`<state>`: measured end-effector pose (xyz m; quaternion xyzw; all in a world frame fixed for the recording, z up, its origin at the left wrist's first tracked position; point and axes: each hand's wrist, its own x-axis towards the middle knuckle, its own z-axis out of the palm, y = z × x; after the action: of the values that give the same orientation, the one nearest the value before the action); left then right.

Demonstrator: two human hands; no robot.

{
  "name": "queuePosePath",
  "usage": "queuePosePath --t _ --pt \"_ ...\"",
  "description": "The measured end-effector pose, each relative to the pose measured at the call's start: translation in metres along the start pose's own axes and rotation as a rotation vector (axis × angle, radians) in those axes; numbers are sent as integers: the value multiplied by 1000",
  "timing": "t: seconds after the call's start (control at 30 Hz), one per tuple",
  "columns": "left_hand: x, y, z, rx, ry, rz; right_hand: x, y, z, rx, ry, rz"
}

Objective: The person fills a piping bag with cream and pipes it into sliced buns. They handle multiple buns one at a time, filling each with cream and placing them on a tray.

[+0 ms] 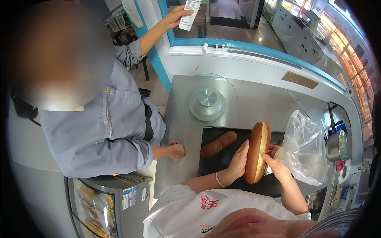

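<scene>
A long brown bread roll (257, 152), with a pale cut side facing right, is held upright between my hands above a black tray (208, 168). My left hand (239, 160) lies along its left side, fingers pressed together against the crust. My right hand (279, 168) grips the right side, thumb on the pale face; some of its fingers are partly hidden. Right beside that hand stands a crumpled clear plastic bag (304, 148), with something whitish near its lower left. Another brown roll (219, 144) rests on the tray to the left.
A glass turntable on a metal base (207, 104) stands on the steel worktop (174, 119) beyond the tray. A metal bowl (336, 146) is at the right. To my left a co-worker in a grey shirt (99, 135) holds up a paper slip (189, 15), other hand on the worktop.
</scene>
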<state>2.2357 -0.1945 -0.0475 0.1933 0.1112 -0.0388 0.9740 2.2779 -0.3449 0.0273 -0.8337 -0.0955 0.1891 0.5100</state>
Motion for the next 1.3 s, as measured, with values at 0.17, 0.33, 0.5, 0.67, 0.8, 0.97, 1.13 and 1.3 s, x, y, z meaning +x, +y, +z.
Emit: queuePosePath --t 0.17,0.33,0.5,0.67,0.8,0.97,1.13,1.3 --pt "3 -5 -6 -31 -25 -71 -2 -3 0 -37 23 15" --pt "5 -9 -10 -49 -44 -83 -1 -6 -4 7 -11 64" --pt "8 -15 -19 -96 -139 -181 2 30 -8 -112 50 -129" --pt "4 -14 -14 -51 -121 -287 0 23 -10 -68 19 -82" --pt "2 -11 -13 -10 -116 -306 -4 2 -10 -24 -21 -23" --pt "0 -2 -4 -42 -191 -270 -3 5 -13 248 -43 39" --pt "2 9 -6 -25 -62 -252 -5 -2 -25 316 14 27" --pt "4 19 -17 -72 -59 -212 -9 -5 -42 432 95 14"
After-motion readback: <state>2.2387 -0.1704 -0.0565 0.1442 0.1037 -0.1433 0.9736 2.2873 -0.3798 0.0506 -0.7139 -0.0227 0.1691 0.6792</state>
